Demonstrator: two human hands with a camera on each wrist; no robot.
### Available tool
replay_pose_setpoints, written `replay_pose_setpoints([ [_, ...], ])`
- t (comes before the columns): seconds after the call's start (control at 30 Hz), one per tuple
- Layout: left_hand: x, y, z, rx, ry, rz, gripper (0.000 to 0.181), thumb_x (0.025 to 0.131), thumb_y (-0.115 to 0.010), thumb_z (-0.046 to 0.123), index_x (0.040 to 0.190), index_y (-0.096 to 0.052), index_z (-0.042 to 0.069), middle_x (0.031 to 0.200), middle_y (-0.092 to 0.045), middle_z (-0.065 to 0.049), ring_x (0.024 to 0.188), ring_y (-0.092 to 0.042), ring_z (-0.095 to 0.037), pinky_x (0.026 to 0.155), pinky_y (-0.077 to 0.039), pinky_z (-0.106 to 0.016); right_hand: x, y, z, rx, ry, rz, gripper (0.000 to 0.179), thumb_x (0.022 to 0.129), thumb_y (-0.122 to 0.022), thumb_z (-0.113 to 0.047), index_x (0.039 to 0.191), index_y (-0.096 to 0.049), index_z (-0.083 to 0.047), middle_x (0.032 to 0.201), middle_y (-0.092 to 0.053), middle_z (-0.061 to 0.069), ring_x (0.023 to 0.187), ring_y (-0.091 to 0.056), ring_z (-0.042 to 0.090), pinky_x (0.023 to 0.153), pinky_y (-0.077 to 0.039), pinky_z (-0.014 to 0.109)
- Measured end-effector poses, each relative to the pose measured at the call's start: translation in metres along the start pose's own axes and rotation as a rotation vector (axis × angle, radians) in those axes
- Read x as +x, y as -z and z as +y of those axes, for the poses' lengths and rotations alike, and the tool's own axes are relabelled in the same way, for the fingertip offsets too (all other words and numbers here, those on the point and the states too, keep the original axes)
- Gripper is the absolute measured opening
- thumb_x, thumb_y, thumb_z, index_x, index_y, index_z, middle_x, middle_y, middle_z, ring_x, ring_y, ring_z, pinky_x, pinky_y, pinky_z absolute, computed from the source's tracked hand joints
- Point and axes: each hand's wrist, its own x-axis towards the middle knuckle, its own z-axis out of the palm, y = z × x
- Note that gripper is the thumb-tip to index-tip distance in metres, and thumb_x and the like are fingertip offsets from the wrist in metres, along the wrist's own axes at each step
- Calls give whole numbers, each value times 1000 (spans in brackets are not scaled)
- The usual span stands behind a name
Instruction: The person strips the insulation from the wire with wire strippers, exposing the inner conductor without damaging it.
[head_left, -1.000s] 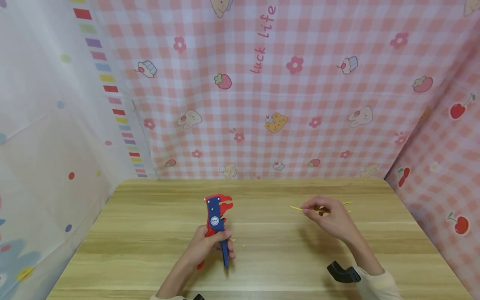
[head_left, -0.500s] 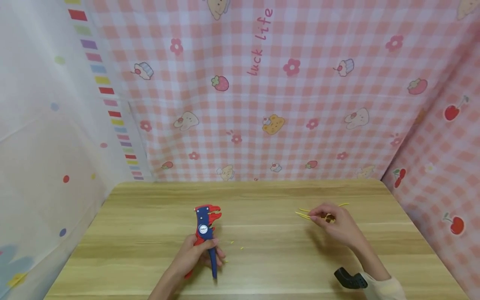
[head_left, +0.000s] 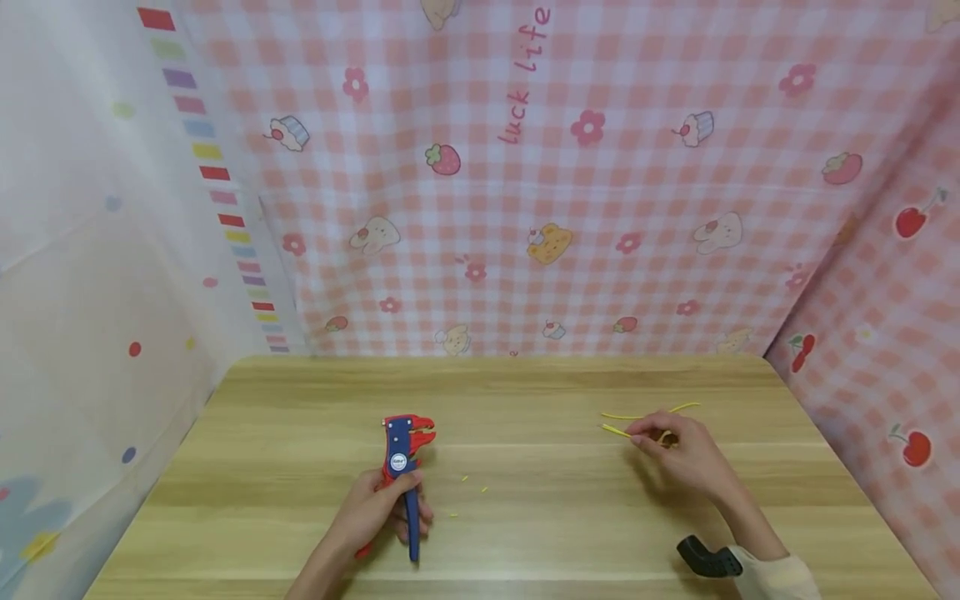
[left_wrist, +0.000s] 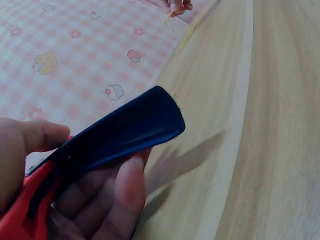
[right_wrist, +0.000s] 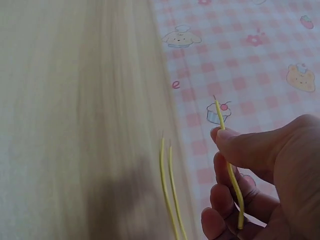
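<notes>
My left hand (head_left: 367, 504) grips the handles of a wire stripper (head_left: 397, 454), red and blue with a round white label, its head pointing away from me. Up close in the left wrist view, the dark blue handle (left_wrist: 132, 130) lies between thumb and fingers. On the right, my right hand (head_left: 686, 454) pinches a short yellow wire (right_wrist: 237, 192) between thumb and index finger. Bare strands show at the wire's upper tip. Two more yellow wires (right_wrist: 164, 182) with bare tips lie side by side on the table, near the right hand; their far parts run out of that view.
Three small yellow bits of insulation (head_left: 465, 478) are scattered on the wooden table (head_left: 525, 550) right of the stripper. A pink checked cloth (head_left: 487, 208) hangs behind the table's back edge, with more cloth at both sides. A black wrist mount (head_left: 708, 557) sits on the right sleeve.
My left hand has shifted left and nearer to me with the stripper, uncovering insulation bits. My right hand has drawn slightly right and toward me with its wire, showing more of the wires lying behind.
</notes>
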Motion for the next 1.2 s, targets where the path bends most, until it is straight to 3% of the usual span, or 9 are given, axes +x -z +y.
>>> replay_pose_setpoints([
  [0.2, -1, 0, -1, 129, 18, 159, 39, 100, -65, 36, 103, -69, -3, 80, -77, -11, 58, -65, -14, 46, -51, -23, 2, -2, 7, -36, -17, -11, 9, 94, -74, -12, 101, -77, -15, 94, -74, -3, 79, -58, 5, 69, -51, 21],
  [0.43, -1, -3, -2, 248, 56, 304, 33, 93, -74, 36, 87, -69, 4, 60, -59, -2, 50, -54, -14, 44, -48, -24, 2, -7, 13, -39, -46, -32, 10, 93, -74, -9, 101, -77, -14, 95, -75, 1, 77, -59, 4, 67, -51, 21],
  [0.83, -1, -5, 0, 349, 59, 348, 28, 89, -78, 35, 85, -72, 8, 57, -49, 4, 44, -43, -10, 40, -31, -20, 0, -14, 22, -62, -57, -27, 5, 90, -78, -11, 94, -77, -14, 83, -70, -4, 72, -58, 1, 65, -50, 19],
  [1.0, 0, -7, 2, 407, 96, 375, 33, 88, -78, 38, 90, -71, 6, 61, -51, 3, 47, -43, -11, 42, -30, -20, 0, -17, 25, -78, -52, -16, 4, 91, -78, -15, 92, -76, -12, 83, -69, -4, 72, -57, 0, 65, -50, 19],
  [1.2, 3, -10, 5, 496, 136, 400, 37, 86, -79, 42, 83, -66, 8, 66, -50, 2, 55, -41, -13, 47, -25, -21, -1, -18, 26, -123, -58, 7, 11, 92, -77, -21, 91, -76, -10, 83, -69, -6, 73, -57, -1, 66, -50, 19],
])
